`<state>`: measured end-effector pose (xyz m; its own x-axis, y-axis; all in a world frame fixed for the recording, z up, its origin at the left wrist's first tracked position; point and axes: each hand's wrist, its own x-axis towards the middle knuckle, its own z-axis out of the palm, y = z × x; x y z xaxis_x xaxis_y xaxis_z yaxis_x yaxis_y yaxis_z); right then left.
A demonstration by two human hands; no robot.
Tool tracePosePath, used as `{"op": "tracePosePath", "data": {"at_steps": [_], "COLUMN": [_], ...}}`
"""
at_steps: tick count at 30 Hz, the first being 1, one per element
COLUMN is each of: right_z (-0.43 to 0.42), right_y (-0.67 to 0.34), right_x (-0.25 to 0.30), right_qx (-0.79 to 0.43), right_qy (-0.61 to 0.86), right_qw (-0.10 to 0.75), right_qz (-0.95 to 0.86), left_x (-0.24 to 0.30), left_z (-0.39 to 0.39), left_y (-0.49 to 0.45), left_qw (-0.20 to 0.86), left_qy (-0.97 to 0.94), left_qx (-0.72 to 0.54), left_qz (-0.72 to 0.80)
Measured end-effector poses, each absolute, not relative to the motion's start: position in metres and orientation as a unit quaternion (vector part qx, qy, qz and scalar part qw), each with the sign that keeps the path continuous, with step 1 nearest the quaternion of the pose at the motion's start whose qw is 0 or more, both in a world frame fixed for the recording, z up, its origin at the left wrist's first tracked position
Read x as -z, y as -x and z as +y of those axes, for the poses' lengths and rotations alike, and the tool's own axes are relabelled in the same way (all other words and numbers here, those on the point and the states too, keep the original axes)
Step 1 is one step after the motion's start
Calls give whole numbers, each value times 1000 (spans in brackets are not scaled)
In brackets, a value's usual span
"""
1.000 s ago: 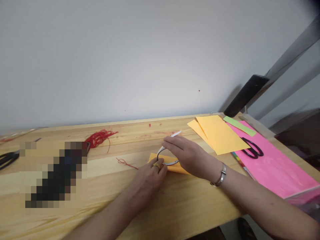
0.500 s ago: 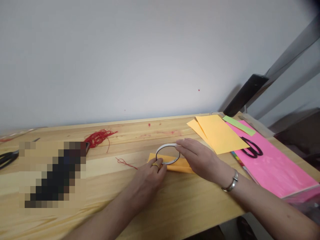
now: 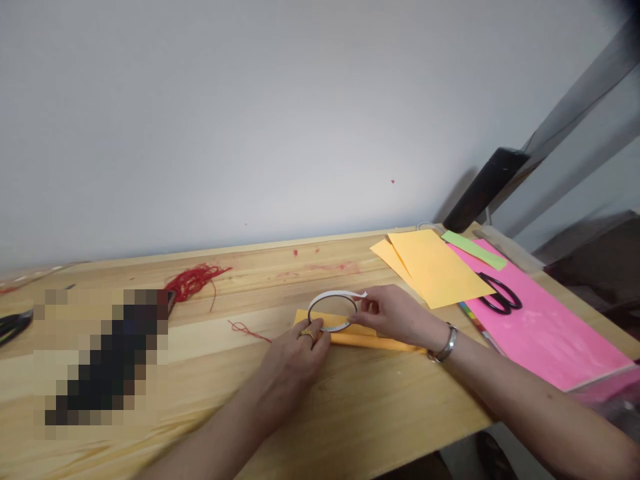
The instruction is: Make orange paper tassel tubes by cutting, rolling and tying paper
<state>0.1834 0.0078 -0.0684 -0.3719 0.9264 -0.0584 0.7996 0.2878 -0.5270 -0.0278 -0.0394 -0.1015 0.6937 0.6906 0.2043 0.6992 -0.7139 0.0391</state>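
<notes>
A thin roll of tape (image 3: pixel 333 294) with a white outer strip and dark inner rim stands over a folded orange paper (image 3: pixel 309 315). My left hand (image 3: pixel 297 350), wearing a ring, presses its closed fingers on the paper's left part, touching the roll's lower left rim. At the roll's right side, my right hand (image 3: pixel 393 312) has its fingers bent in a pinch, where a loose white end sticks out from the top of the roll. My palm and fingers cover part of the paper.
Left of my hands lie a thin red cord (image 3: pixel 245 328), a tangle of red string (image 3: pixel 197 279), a pixelated dark object (image 3: pixel 107 353) and dark-handled scissors (image 3: pixel 15 327). To the right are yellow sheets (image 3: pixel 440 267), a green strip (image 3: pixel 473 249), black-handled scissors (image 3: pixel 510 293) and pink paper (image 3: pixel 560 327).
My right hand has gone from flat, extended fingers beside the roll to a bent pinch at its edge. The white end now stands away from the roll. My left hand stays in place.
</notes>
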Motion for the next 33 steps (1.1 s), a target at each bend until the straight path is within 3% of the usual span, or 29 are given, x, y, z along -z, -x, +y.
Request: {"op": "tracePosePath", "data": {"at_steps": [9,14,17,19,24,33], "right_z": [65,89,69,45,-6,-10], "right_y": [-186,-195,-192,-187,-169,-160], "right_x": [79,79,69,63,61,73], "right_qx": [-354,-322,-217,-84,-162,-80], "right_qy": [600,652,690,656,434,402], "right_qw": [184,162,146,115,63,4], "right_qz": [-693,-668,-675,-741,-884,-912], "left_x": [100,98,98,98,100,114], "left_z": [-41,-40,-39,-39,-37,-27], "left_y": [28,27,27,27,28,32], "left_qw": [17,15,12,15,27,40], "left_qy": [905,904,911,914,914,906], "left_qx": [79,59,76,83,95,163], "left_qz": [-418,-423,-406,-396,-394,-388]}}
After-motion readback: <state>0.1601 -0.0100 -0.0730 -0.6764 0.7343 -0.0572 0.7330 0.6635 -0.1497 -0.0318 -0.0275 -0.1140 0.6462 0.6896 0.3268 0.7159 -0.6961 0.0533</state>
